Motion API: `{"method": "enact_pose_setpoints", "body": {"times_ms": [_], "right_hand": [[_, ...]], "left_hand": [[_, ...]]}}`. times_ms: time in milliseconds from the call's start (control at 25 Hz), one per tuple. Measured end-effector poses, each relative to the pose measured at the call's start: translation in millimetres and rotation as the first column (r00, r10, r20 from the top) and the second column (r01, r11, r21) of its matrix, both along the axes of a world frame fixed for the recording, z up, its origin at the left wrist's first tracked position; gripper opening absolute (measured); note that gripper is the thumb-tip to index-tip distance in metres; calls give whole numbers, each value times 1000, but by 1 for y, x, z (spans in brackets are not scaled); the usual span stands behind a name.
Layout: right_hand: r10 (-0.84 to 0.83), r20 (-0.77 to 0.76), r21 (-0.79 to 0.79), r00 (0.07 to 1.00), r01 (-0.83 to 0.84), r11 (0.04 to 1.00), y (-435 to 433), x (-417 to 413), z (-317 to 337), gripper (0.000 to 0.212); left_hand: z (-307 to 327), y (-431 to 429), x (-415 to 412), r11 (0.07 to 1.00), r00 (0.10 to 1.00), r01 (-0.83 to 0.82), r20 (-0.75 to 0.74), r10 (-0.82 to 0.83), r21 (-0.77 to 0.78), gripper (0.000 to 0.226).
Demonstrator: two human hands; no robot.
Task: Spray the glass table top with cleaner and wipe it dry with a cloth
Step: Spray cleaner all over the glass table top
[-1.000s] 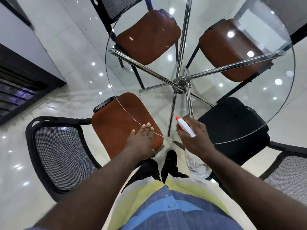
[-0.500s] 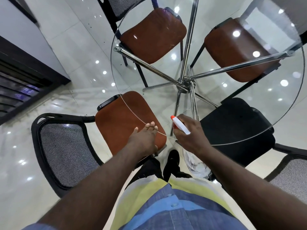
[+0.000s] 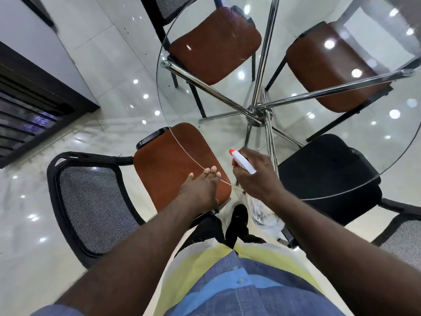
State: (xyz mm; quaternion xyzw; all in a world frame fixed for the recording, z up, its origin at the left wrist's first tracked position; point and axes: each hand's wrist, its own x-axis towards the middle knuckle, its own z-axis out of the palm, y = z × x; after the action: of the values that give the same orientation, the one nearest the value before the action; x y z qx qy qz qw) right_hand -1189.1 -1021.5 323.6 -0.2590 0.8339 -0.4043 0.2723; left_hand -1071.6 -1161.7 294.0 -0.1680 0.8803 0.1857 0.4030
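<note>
A round glass table top (image 3: 376, 142) on chrome legs (image 3: 259, 115) fills the upper right of the head view. My right hand (image 3: 257, 176) grips a clear spray bottle (image 3: 264, 215) by its white head with an orange nozzle (image 3: 232, 151), held over the near rim and pointing up-left across the glass. My left hand (image 3: 202, 185) lies flat with straight fingers, fingertips at the near glass edge. No cloth is in view.
Brown-seated chairs stand around the table: one (image 3: 173, 165) just under my left hand, two at the far side (image 3: 214, 44) (image 3: 330, 67). A black-seated chair (image 3: 325, 179) sits at the right. A dark cabinet (image 3: 34, 106) stands at the left on glossy white tiles.
The view has shifted slightly, so the table sits further right and up. My right hand with the bottle has edged up over the glass rim. My left hand stays flat at the edge.
</note>
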Motion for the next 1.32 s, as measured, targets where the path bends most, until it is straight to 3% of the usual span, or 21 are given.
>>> {"method": "enact_pose_setpoints", "body": {"times_ms": [240,520,800,1160,1320], "right_hand": [[36,-13,-27,999,-36,999,-11,-12,3,10],[-260,43,3,965,261,965,12,-43,6,5],[-321,-46,-11,946,321,947,51,-63,10,4],[-474,52,-33,879,476,879,95,-45,8,9],[-502,18,-14,865,502,865,122,-35,-2,12]], "left_hand": [[3,-2,-3,1000,999,18,36,-18,-16,87],[16,10,-21,984,987,141,92,-131,-113,83],[22,29,-34,941,967,251,94,-236,-227,79],[22,34,-34,943,970,239,103,-221,-232,82],[23,33,-36,942,967,246,117,-224,-227,82]]}}
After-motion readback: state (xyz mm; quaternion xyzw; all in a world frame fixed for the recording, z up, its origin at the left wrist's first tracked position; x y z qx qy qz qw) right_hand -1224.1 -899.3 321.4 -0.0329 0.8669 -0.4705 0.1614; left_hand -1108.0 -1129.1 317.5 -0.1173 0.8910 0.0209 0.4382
